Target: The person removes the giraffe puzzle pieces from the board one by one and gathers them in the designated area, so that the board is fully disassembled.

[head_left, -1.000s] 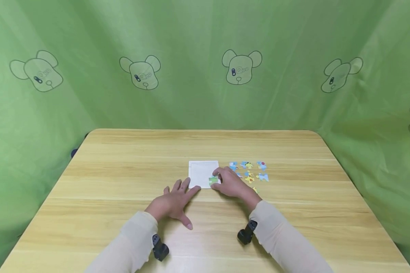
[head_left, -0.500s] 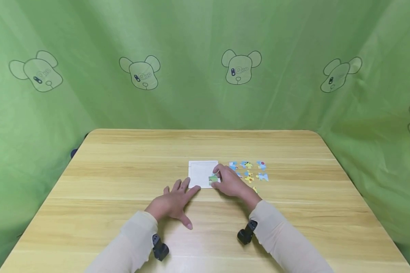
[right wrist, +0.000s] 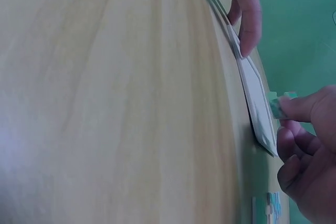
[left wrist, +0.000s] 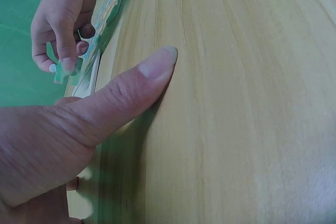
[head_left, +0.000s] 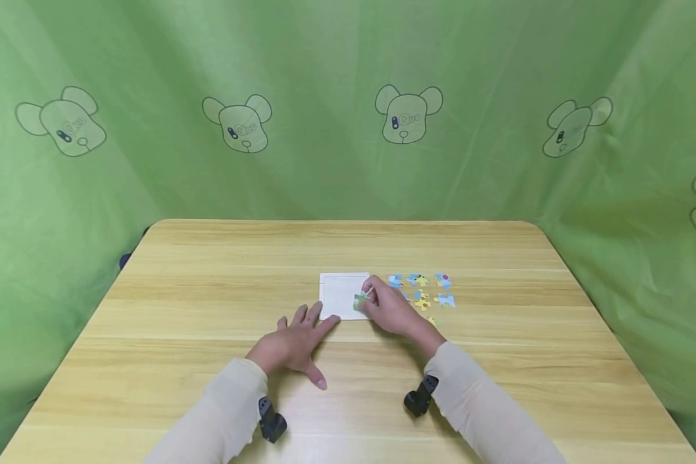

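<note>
A white puzzle tray (head_left: 339, 291) with a raised border lies flat on the table in the head view. My right hand (head_left: 393, 310) pinches a green jigsaw puzzle piece (head_left: 358, 301) between thumb and finger over the tray's right side. The left wrist view shows this green puzzle piece (left wrist: 61, 75) tilted and raised above the tray. In the right wrist view, the thumb covers part of it. My left hand (head_left: 294, 346) lies with fingers spread, fingertips at the tray's lower left corner and thumb pointing away from the tray.
Several blue and yellow puzzle pieces (head_left: 422, 299) lie in loose rows right of the tray, partly hidden by the right hand. The wooden table (head_left: 209, 277) ends at a green curtain (head_left: 325, 180) behind and at both sides.
The green puzzle piece, lying nearly flat in the tray's lower right corner a second ago, has been lifted and tilted by the right hand. The left hand has stayed still.
</note>
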A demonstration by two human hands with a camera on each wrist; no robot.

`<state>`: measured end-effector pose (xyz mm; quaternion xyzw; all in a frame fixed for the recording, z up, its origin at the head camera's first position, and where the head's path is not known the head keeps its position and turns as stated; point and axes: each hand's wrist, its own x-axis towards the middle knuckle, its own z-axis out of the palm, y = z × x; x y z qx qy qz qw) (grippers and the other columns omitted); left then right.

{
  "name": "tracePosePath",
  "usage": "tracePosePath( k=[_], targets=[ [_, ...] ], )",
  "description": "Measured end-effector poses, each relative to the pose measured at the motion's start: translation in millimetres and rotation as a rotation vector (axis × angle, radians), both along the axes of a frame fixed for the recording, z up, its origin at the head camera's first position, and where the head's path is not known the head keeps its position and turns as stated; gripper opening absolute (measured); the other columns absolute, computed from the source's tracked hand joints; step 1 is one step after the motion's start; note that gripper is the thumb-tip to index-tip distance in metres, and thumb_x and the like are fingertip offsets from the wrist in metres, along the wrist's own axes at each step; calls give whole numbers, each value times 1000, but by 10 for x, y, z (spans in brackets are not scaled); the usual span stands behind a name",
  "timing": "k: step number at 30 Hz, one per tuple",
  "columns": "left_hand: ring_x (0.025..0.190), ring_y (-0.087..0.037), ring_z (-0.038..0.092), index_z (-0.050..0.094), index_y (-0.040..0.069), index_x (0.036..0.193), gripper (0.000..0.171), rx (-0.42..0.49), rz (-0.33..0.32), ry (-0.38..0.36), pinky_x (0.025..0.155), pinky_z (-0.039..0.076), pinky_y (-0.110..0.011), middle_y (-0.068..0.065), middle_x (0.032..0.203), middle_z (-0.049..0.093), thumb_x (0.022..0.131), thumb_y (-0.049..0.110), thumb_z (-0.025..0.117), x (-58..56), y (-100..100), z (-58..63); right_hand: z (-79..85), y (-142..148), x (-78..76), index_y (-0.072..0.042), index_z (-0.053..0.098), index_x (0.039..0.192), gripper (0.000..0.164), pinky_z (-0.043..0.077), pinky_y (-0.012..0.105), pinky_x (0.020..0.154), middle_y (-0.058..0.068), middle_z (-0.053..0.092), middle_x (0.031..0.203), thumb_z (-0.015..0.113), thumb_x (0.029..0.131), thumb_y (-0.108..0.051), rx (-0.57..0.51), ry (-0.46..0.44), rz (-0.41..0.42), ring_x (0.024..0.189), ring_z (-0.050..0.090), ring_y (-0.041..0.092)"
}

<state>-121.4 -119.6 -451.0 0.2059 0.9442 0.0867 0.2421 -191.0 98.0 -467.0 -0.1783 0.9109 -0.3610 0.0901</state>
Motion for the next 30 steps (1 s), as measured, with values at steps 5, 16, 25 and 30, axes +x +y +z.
tracePosePath(
  k=[5,16,25,30],
  targets=[
    [143,-41,7,12,30,152,124,1,-5,1,107,17,-66,-14,159,0,52,64,77,-4,12,-5,35,88,5,-11,52,108,19,42,28,65,1,53,79,61,91,-17,-3,23,-29,68,48,14],
    [143,-40,5,11,30,152,124,20,19,-21,108,14,-66,-14,159,-2,53,62,79,10,14,6,114,568,66,-6,50,120,29,44,28,57,4,55,79,57,94,-17,-25,3,-58,61,49,14],
    [143,-41,3,12,30,152,123,35,28,-26,109,13,-65,-13,159,-3,53,60,79,23,-2,16,138,1150,176,-2,51,124,34,44,30,56,8,56,78,55,95,-18,24,-45,-103,63,48,17],
    [143,-41,3,11,30,152,123,30,21,-25,109,13,-65,-13,159,-3,53,61,79,25,12,15,124,1408,235,0,52,123,35,44,28,54,8,55,76,55,95,-20,42,-86,-136,61,46,16]
  ],
)
